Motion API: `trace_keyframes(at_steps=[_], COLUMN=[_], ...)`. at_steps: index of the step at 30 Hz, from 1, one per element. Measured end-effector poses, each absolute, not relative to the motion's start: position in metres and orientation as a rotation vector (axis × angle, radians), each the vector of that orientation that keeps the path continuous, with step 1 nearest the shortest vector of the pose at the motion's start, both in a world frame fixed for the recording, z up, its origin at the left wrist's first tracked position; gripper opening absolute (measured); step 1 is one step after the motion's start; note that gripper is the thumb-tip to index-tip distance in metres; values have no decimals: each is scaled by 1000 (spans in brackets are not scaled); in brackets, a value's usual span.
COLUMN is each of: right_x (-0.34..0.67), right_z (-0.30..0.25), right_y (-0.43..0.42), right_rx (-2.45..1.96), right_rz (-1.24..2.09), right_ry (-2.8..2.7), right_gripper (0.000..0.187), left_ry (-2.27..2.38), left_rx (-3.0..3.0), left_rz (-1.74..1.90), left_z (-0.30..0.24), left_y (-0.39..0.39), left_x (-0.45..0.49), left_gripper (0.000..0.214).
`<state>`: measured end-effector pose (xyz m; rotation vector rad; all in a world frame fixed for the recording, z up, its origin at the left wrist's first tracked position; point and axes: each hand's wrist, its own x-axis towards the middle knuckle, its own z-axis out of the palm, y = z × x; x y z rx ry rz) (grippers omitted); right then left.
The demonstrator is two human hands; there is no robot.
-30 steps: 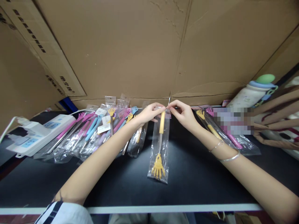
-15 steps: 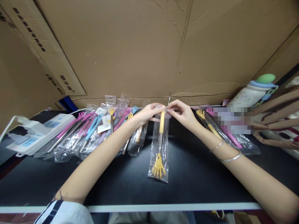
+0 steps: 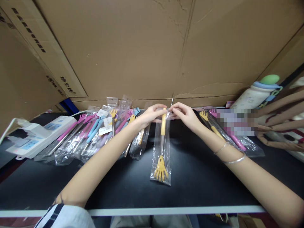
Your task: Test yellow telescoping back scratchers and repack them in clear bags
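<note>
A yellow back scratcher with a hand-shaped head lies inside a clear plastic bag on the black table, head toward me. My left hand pinches the top edge of that bag from the left. My right hand pinches the same top edge from the right, fingers closed. The two hands almost meet over the yellow handle.
A heap of bagged pink, blue and yellow scratchers lies at the left. A white power strip sits further left. More bagged scratchers and a bottle are at the right. Cardboard walls the back.
My right hand has slid slightly left along the bag's top edge, closer to my left hand. The bag has barely shifted.
</note>
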<state>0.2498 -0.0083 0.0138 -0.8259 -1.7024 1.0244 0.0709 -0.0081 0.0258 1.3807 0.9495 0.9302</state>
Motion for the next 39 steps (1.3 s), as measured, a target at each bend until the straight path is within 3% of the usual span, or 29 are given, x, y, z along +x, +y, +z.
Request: trace_keyframes(at_steps=[11,19,26,31,39], right_x=[244,245,247,248,250], right_z=[9,8,4,2,7], right_y=[-8,-8,-4,-4,-5], right_rx=[-782,-775,-801,-901,-876], right_rz=[1064,924,1117,1397,1363], right_ry=[-1564,-1622,-1493,-1497,-1668], right_gripper=[43,37,42,28,38], left_ry=[901,987,970,936,920], left_rx=[1426,1460,1458,1469,1503], left_rz=[888,840,890,909,864], left_z=[25,26,24,21,21], left_y=[-8,-7,-3,-3,-4], left_x=[69,66,67,69,70], left_gripper=[29,29,13,14,12])
